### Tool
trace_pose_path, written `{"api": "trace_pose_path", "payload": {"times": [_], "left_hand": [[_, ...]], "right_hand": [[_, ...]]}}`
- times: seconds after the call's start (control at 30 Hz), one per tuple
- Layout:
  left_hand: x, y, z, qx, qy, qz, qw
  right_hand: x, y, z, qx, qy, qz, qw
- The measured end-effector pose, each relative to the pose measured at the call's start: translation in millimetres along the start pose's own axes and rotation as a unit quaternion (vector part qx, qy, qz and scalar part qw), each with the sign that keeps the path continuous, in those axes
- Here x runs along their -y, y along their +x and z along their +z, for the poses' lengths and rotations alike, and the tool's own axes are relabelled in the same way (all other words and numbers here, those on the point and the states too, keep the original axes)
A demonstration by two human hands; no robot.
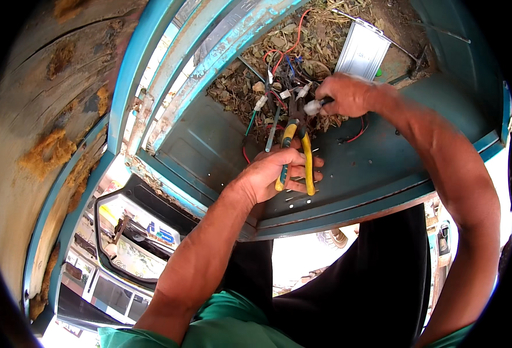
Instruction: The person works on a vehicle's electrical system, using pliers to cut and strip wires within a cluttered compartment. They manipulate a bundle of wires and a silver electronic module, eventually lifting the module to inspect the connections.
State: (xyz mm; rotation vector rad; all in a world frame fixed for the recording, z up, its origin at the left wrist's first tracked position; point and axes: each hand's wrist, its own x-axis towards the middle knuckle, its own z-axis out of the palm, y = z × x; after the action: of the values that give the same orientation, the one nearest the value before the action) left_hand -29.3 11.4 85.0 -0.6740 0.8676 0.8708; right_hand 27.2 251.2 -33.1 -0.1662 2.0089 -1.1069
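Note:
My left hand (pixel 276 171) grips yellow-and-dark pliers (pixel 307 160) by the handles near the middle of the teal metal compartment, the jaws pointing up among wires. Up and right of it, my right hand (pixel 346 95) is closed on a small white connector (pixel 312 107) with something dark attached. Red, blue and green wires (pixel 276 65) with several white connectors (pixel 260 103) lie over dry leaves (pixel 238 87). A pale teal rod (pixel 272 130) slants beside the pliers. A silver finned metal box (pixel 362 52) lies beyond my right hand.
A teal metal frame (pixel 122 104) and a worn panel with crumbling yellow foam (pixel 53 152) rise on the left. The compartment's front lip (pixel 349 206) runs before my dark-clad legs. Below left is a vehicle with a black-edged opening (pixel 131 191). Thin rods lie at the upper right.

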Motion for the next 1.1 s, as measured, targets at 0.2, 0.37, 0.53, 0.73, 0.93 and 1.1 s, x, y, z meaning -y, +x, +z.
{"api": "trace_pose_path", "payload": {"times": [0.2, 0.37, 0.53, 0.73, 0.93, 1.1], "left_hand": [[4.6, -15.1, 7.6, -0.08, 0.055, -0.024, 0.995], [12.8, -9.7, -3.2, -0.1, 0.108, -0.014, 0.989], [7.8, -8.2, 6.8, -0.087, 0.136, -0.003, 0.987], [3.8, -6.3, 17.1, -0.089, 0.128, -0.015, 0.988], [2.7, -1.4, 19.9, -0.108, 0.186, -0.006, 0.977], [6.7, 7.4, 27.0, -0.221, 0.387, 0.041, 0.894]], "right_hand": [[-14.2, -1.5, -21.6, 0.054, 0.23, 0.107, 0.966], [-12.7, 4.0, -26.6, 0.078, 0.19, 0.124, 0.971], [-23.3, 7.1, -22.2, 0.112, 0.259, 0.124, 0.951], [-14.0, 1.9, -34.3, 0.146, 0.235, 0.12, 0.953], [-9.6, 2.8, -37.9, 0.185, 0.242, 0.134, 0.943], [-12.5, -0.9, -40.1, 0.186, 0.283, 0.146, 0.929]]}}
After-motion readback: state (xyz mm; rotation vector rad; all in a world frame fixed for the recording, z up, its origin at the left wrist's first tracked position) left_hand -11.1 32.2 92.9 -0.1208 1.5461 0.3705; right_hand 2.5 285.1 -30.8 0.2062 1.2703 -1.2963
